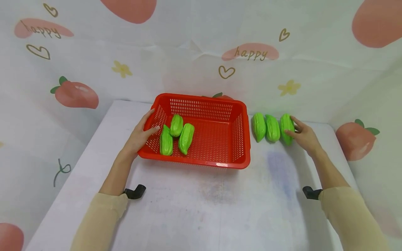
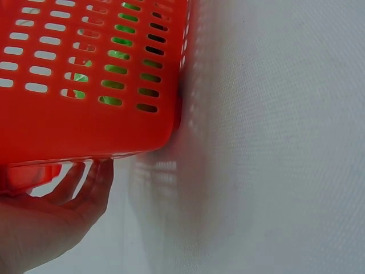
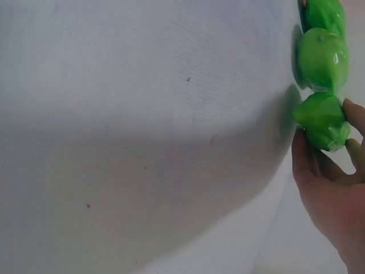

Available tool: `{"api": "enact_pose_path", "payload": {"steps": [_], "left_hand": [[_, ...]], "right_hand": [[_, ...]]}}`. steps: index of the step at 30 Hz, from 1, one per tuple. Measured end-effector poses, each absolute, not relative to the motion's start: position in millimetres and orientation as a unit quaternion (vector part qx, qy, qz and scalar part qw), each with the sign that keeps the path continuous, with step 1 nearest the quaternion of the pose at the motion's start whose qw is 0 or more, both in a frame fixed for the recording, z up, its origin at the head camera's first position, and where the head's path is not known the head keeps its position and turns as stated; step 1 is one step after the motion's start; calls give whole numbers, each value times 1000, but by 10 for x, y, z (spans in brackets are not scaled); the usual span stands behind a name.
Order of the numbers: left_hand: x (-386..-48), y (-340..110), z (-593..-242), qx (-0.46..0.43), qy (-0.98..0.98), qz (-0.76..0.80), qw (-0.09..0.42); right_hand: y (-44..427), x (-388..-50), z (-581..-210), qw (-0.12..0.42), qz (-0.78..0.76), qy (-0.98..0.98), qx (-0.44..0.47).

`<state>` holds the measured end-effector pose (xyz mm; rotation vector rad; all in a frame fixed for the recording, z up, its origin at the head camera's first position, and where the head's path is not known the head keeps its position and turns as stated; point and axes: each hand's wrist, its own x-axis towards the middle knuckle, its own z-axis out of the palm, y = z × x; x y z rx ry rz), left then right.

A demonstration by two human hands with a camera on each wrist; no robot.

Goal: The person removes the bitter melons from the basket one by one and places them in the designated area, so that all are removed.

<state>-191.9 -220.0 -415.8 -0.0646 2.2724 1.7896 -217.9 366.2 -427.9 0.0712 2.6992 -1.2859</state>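
Head: with left hand [image 1: 139, 137], pinching the basket [image 1: 194, 160] by its left rim, with three gourds [image 1: 186, 138] inside; with right hand [image 1: 305, 138], pinching the rightmost gourd [image 1: 285, 126] on the table [image 1: 194, 216]. Left wrist: touching the basket with fingertips [image 2: 104, 176]. Right wrist: holding that gourd beside its neighbour [image 3: 323, 60].

We find the left hand [image 1: 138, 137] gripping the left rim of a red perforated basket [image 1: 194, 160]; three bitter melons [image 1: 186, 138] lie inside. On the table [image 1: 201, 212] beside it, we count three more, the right hand [image 1: 305, 138] holding the rightmost melon [image 1: 285, 126].
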Motion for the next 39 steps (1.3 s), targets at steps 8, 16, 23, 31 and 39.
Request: {"api": "enact_pose_path", "payload": {"steps": [8,16,23,31,39], "left_hand": [[-1920,-2196,-4181,-19,779,616,120],[-1927,-2193,-4176,-20,781,612,118],[-1931,-2194,-4170,-22,784,609,117],[-1926,-2200,-4176,-26,787,605,117],[-1919,-2202,-4180,-29,786,606,118]], "right_hand": [[3646,-2199,-4368,83,-429,899,34],[3643,-2201,-4412,79,-422,902,35],[3645,-2217,-4459,81,-433,897,42],[3651,-2187,-4466,75,-439,894,42],[3656,-2153,-4453,62,-420,904,39]]}}
